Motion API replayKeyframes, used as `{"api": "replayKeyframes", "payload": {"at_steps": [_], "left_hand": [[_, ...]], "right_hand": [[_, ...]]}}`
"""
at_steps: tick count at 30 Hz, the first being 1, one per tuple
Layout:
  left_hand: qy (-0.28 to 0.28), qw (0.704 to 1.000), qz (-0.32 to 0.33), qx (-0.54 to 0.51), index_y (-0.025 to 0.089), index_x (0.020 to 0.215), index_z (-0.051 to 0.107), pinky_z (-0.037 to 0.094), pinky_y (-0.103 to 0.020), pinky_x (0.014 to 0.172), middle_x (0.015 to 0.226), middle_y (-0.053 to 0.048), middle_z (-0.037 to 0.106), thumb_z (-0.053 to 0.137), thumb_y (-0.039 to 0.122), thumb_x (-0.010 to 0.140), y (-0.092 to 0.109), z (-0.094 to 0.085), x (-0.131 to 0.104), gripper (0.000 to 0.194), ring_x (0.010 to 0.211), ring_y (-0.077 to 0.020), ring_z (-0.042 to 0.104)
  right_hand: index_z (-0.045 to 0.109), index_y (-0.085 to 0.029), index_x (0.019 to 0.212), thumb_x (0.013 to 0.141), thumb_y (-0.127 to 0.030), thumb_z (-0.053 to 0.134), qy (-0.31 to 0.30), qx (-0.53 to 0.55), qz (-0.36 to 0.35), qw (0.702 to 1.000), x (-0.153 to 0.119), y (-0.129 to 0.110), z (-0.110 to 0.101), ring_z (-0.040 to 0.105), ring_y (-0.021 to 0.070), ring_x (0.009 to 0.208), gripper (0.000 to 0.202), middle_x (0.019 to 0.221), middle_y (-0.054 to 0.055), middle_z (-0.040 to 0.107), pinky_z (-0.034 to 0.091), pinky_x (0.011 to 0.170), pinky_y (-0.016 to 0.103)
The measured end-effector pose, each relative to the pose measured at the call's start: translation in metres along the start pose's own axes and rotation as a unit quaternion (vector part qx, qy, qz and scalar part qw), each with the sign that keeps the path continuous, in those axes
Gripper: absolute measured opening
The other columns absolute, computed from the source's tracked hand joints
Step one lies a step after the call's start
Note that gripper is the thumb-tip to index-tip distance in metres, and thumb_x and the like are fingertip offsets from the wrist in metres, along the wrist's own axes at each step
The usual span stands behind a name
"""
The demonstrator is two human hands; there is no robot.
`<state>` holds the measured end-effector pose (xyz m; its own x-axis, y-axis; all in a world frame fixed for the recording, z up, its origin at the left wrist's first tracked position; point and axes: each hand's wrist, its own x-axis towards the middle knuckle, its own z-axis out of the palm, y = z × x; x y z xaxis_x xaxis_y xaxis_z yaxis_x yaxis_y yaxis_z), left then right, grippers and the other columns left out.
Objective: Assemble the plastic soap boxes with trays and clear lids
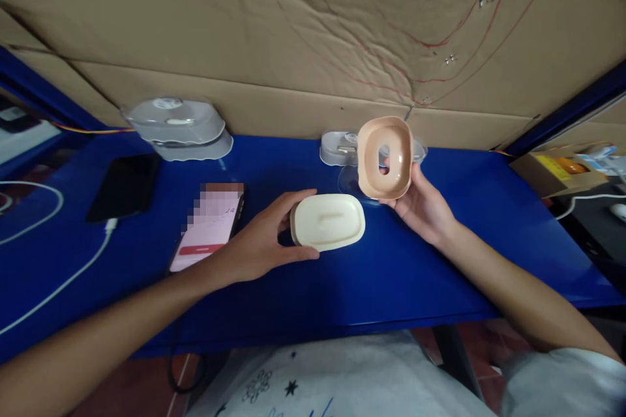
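Peach dish (401, 155) with a slot in its base is held up right of centre, clamped in the right hand (428, 205); a fingertip shows through the slot. The left hand (268, 231) is closed around the left end of the cream dish (330, 221), near and left of it; whether that touches the tabletop I cannot tell. Both pieces are in hand, apart from each other, neither one released. On the blue table (332, 296), a lit phone (210, 228) and a black phone (124, 186) lie left, with grey containers (183, 130) far left. Cardboard (195, 26) lines the far side; an open box (542, 172) stands right.
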<state>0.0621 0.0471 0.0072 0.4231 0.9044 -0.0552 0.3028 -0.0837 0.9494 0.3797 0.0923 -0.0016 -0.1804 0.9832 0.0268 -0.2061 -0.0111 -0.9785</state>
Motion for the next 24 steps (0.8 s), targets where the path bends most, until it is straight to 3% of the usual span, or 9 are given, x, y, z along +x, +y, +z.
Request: {"api": "replayKeyframes", "payload": {"at_steps": [3, 5, 7, 9, 11, 13, 14, 18, 24], "left_hand": [[-0.031, 0.989, -0.074, -0.124, 0.031, 0.157, 0.044, 0.054, -0.051, 0.113, 0.155, -0.011, 0.06, 0.096, 0.036, 0.07, 0.006, -0.004, 0.001, 0.102, 0.139, -0.0367, 0.061], [-0.03, 0.979, -0.107, -0.169, 0.03, 0.156, 0.046, 0.055, -0.05, 0.111, 0.15, -0.01, 0.064, 0.097, 0.03, 0.067, 0.009, -0.005, 0.002, 0.102, 0.141, -0.0373, 0.06], [-0.019, 0.973, -0.125, -0.196, 0.028, 0.155, 0.048, 0.055, -0.049, 0.11, 0.146, -0.01, 0.068, 0.098, 0.027, 0.065, 0.009, -0.005, 0.004, 0.103, 0.141, -0.0375, 0.059], [-0.019, 0.968, -0.132, -0.215, 0.027, 0.155, 0.048, 0.054, -0.049, 0.111, 0.143, -0.011, 0.07, 0.098, 0.026, 0.065, 0.007, -0.003, 0.005, 0.103, 0.14, -0.0371, 0.06], [-0.025, 0.966, -0.124, -0.226, 0.026, 0.153, 0.049, 0.054, -0.048, 0.11, 0.144, -0.012, 0.069, 0.098, 0.024, 0.065, 0.002, 0.0, 0.006, 0.101, 0.14, -0.0367, 0.061], [-0.036, 0.966, -0.11, -0.232, 0.028, 0.152, 0.05, 0.055, -0.046, 0.109, 0.149, -0.012, 0.066, 0.098, 0.022, 0.066, -0.001, 0.001, 0.006, 0.099, 0.141, -0.0364, 0.06], [-0.046, 0.965, -0.103, -0.236, 0.029, 0.153, 0.049, 0.056, -0.045, 0.108, 0.151, -0.012, 0.065, 0.098, 0.022, 0.066, -0.002, 0.001, 0.006, 0.099, 0.141, -0.0361, 0.06], [-0.073, 0.961, -0.095, -0.251, 0.031, 0.158, 0.042, 0.057, -0.043, 0.105, 0.153, -0.013, 0.062, 0.097, 0.021, 0.068, 0.0, 0.002, 0.005, 0.106, 0.139, -0.0354, 0.062], [-0.061, 0.959, -0.121, -0.251, 0.032, 0.163, 0.03, 0.058, -0.047, 0.103, 0.153, -0.015, 0.061, 0.097, 0.028, 0.069, 0.006, 0.006, 0.001, 0.116, 0.138, -0.0382, 0.062]], "right_hand": [[0.071, -0.033, 0.131, 0.1, -0.067, 0.06, 0.01, 0.058, 0.032, 0.998, 0.005, -0.002, -0.002, 0.073, 0.0224, 0.114, 0.047, 0.135, 0.002, 0.074, 0.067, 0.085, 0.035], [0.072, -0.031, 0.129, 0.103, -0.068, 0.053, -0.004, -0.001, 0.002, 1.0, 0.001, -0.002, 0.001, 0.073, 0.0246, 0.114, 0.049, 0.13, 0.004, 0.076, 0.067, 0.09, 0.039], [0.076, -0.029, 0.122, 0.106, -0.065, 0.049, -0.045, -0.127, -0.076, 0.988, -0.007, 0.0, 0.006, 0.071, 0.0268, 0.117, 0.048, 0.126, 0.007, 0.076, 0.063, 0.099, 0.046], [0.077, -0.028, 0.122, 0.108, -0.056, 0.053, -0.117, -0.282, -0.18, 0.935, -0.017, 0.001, 0.012, 0.067, 0.028, 0.125, 0.039, 0.131, 0.008, 0.073, 0.055, 0.11, 0.05], [0.071, -0.029, 0.137, 0.107, -0.046, 0.06, -0.193, -0.413, -0.265, 0.85, -0.027, 0.003, 0.018, 0.06, 0.0292, 0.136, 0.036, 0.143, 0.01, 0.067, 0.048, 0.118, 0.053], [0.058, -0.029, 0.153, 0.108, -0.04, 0.06, -0.233, -0.491, -0.306, 0.782, -0.034, 0.004, 0.022, 0.052, 0.03, 0.146, 0.047, 0.152, 0.012, 0.059, 0.043, 0.121, 0.055], [0.052, -0.029, 0.158, 0.109, -0.039, 0.058, -0.239, -0.513, -0.312, 0.763, -0.035, 0.005, 0.023, 0.049, 0.0298, 0.149, 0.051, 0.155, 0.013, 0.056, 0.042, 0.122, 0.055], [0.043, -0.029, 0.164, 0.11, -0.038, 0.053, -0.24, -0.547, -0.306, 0.741, -0.032, 0.007, 0.022, 0.046, 0.0291, 0.15, 0.055, 0.159, 0.013, 0.053, 0.044, 0.121, 0.054], [0.039, -0.024, 0.166, 0.111, -0.038, 0.051, -0.268, -0.591, -0.314, 0.693, -0.032, 0.007, 0.022, 0.048, 0.0317, 0.147, 0.058, 0.16, 0.014, 0.054, 0.045, 0.119, 0.056]]}}
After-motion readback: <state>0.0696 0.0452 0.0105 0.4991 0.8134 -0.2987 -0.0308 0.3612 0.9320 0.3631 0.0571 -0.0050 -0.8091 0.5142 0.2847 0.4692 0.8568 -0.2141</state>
